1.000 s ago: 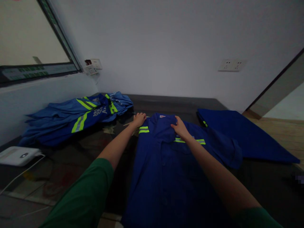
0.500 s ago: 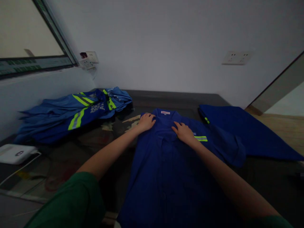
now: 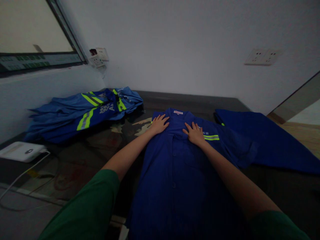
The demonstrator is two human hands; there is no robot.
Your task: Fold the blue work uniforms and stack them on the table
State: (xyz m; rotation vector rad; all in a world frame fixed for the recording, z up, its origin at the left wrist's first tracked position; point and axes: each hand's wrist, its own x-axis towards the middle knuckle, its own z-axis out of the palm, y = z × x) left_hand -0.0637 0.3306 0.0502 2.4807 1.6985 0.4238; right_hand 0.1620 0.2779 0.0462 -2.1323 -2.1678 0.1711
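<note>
A dark blue short-sleeved work shirt (image 3: 175, 163) lies front up on the dark table, its collar toward the wall and a pale label inside the neck. My left hand (image 3: 160, 124) rests flat on the shirt's left shoulder, fingers spread. On the chest, beside a yellow-green reflective strip, my right hand (image 3: 195, 134) presses lightly with its fingers apart. Both palms face down on the cloth, and neither hand grips it. The sleeve on the right stretches out toward a folded blue cloth; the sleeve on the left is mostly hidden.
Crumpled blue garments (image 3: 85, 113) with reflective stripes lie at the left by the wall. A white box-shaped device (image 3: 22, 151) with a cable stands at the table's left edge. Folded blue cloth (image 3: 265, 140) lies at right. Wall sockets (image 3: 263, 56) are above the table (image 3: 180, 97).
Both hands remain on the shirt, with the fingers now more spread and flatter. The right sleeve lies a little differently. The whole view has shifted slightly.
</note>
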